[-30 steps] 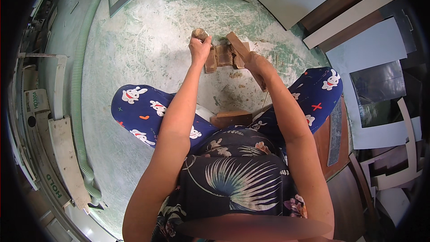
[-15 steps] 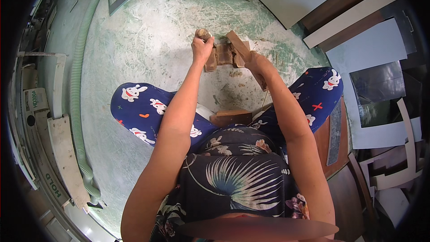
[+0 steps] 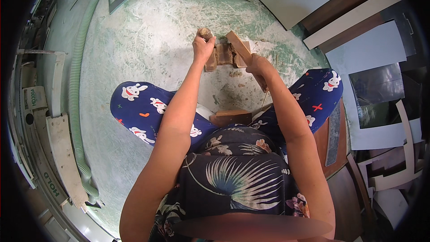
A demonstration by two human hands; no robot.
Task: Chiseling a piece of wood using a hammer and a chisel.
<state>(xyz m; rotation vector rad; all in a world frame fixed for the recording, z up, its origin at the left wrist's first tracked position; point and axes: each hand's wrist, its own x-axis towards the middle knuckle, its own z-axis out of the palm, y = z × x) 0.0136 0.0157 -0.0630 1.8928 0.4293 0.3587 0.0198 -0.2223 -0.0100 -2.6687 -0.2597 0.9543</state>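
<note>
My left hand (image 3: 204,49) is closed round a thick round-topped wooden handle (image 3: 205,32); its lower end is hidden. Beside that hand, a brown wooden block with worn, dark notches (image 3: 225,54) lies on the floor. My right hand (image 3: 260,65) grips a flat wooden bar (image 3: 238,44), which slants over the block's right part and comes out below the hand. Whether the bar touches the block I cannot tell. Between my folded legs, close to my body, lies another piece of wood (image 3: 230,117).
Scraps and dust are scattered round the block on the worn green floor (image 3: 148,31). A ribbed green hose (image 3: 79,71) runs along the left, near an L-shaped grey piece (image 3: 121,0). Boards and panels (image 3: 367,45) are stacked at the right; long planks (image 3: 67,159) lie far left.
</note>
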